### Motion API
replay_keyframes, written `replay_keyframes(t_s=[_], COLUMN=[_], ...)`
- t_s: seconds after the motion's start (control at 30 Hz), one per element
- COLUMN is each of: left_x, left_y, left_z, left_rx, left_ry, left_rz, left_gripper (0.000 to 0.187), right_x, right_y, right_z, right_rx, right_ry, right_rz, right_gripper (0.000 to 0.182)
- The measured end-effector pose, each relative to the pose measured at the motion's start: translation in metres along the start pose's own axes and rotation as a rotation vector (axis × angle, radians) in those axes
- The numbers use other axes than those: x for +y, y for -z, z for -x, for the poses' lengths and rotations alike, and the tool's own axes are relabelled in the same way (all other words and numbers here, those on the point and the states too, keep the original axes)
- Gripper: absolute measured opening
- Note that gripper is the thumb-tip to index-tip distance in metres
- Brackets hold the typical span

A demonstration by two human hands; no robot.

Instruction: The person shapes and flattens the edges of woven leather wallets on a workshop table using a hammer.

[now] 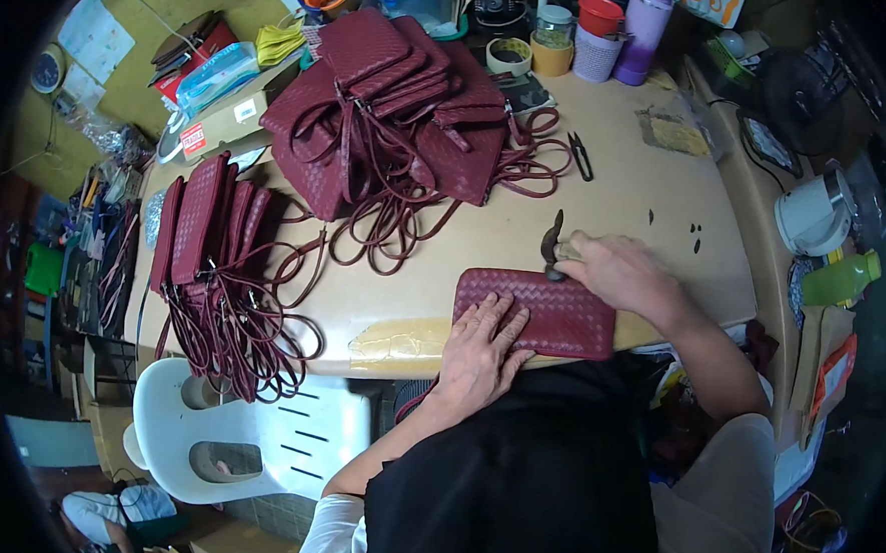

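A dark red woven-pattern wallet or pouch (571, 318) lies flat at the table's near edge. Flat across its left part rests my left hand (482, 341), fingers stretched out and pressing on the surface. Over the pouch's far edge, my right hand (609, 268) is closed around a small dark hammer (551, 244). The hammer's lower face is at or just above that edge; contact cannot be told. My fingers hide most of its handle.
Stacked red woven bags (374, 63) with tangled straps lie at the back; another pile of pouches (205, 229) stands left. Black thread snips (580, 158) lie beyond the hammer. A purple tumbler (644, 32) stands at the back. A white plastic chair (255, 427) is below left.
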State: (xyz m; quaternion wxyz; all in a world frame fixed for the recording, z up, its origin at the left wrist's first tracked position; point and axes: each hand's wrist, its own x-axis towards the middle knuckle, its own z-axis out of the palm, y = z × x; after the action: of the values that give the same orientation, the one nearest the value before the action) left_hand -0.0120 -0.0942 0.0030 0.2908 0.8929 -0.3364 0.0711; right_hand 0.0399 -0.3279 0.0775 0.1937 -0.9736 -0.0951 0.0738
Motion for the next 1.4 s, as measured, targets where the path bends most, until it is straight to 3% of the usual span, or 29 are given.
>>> replay_keyframes(t_s=[0.03,0.07,0.23,0.3,0.43,0.5,0.67,0.77,0.83,1.0,1.07,1.13,1.17,1.2,1.23,1.3,1.4], left_x=[0.0,0.0,0.002,0.002,0.004,0.003,0.004,-0.016,-0.027,-0.043,-0.045,-0.045,-0.042,-0.038,-0.032,-0.029,-0.037], left_y=[0.0,0.001,0.001,0.002,0.0,0.0,0.012,0.019,0.018,0.003,0.003,0.003,0.001,-0.001,0.005,0.015,0.014], left_z=[0.0,0.0,-0.001,-0.001,-0.001,-0.002,-0.004,-0.022,-0.039,-0.044,-0.041,-0.037,-0.035,-0.032,-0.034,-0.029,-0.014], left_rx=[-0.005,-0.006,-0.005,-0.013,-0.01,-0.021,-0.055,0.002,0.135,0.111,0.112,0.123,0.129,0.253,0.382,0.378,0.342], left_ry=[-0.01,-0.007,0.001,-0.006,0.008,0.014,0.0,0.051,0.219,0.244,0.268,0.451,0.46,0.437,0.401,0.498,0.416], left_rz=[0.002,-0.001,0.001,0.007,0.0,-0.004,0.033,0.126,-0.14,-0.098,-0.094,0.525,0.52,0.778,1.034,1.058,0.861], left_gripper=[0.05,0.051,0.052,0.052,0.051,0.05,0.048,0.048,0.044,0.029,0.028,0.024,0.024,0.019,0.015,0.012,0.031], right_x=[-0.004,-0.016,0.013,0.017,0.034,0.028,0.027,0.041,0.063,0.076,0.039,0.0,-0.019,-0.037,-0.042,-0.05,-0.064], right_y=[0.015,0.03,0.006,0.03,0.012,0.031,0.013,0.004,-0.008,-0.029,-0.022,-0.028,-0.046,-0.054,-0.066,-0.07,-0.068], right_z=[0.004,0.009,0.036,0.044,0.062,0.069,0.07,0.06,0.034,0.0,0.002,0.006,0.005,0.005,0.001,0.001,0.009], right_rx=[-0.004,-0.007,0.016,0.014,0.107,-0.079,0.005,0.069,0.419,0.452,0.75,0.549,0.532,0.499,0.394,0.468,0.377], right_ry=[0.06,-0.139,-0.141,-0.223,-0.347,-0.331,-0.472,-0.29,-0.212,-0.12,0.02,0.189,0.258,0.358,0.307,0.36,0.267], right_rz=[0.011,-0.003,-0.04,-0.117,-0.17,-0.009,-0.166,0.031,0.236,0.406,0.366,0.024,-0.129,-0.113,-0.217,-0.327,-0.29], right_gripper=[0.037,0.037,0.041,0.041,0.041,0.04,0.04,0.038,0.038,0.04,0.034,0.03,0.024,0.019,0.015,0.016,0.027])
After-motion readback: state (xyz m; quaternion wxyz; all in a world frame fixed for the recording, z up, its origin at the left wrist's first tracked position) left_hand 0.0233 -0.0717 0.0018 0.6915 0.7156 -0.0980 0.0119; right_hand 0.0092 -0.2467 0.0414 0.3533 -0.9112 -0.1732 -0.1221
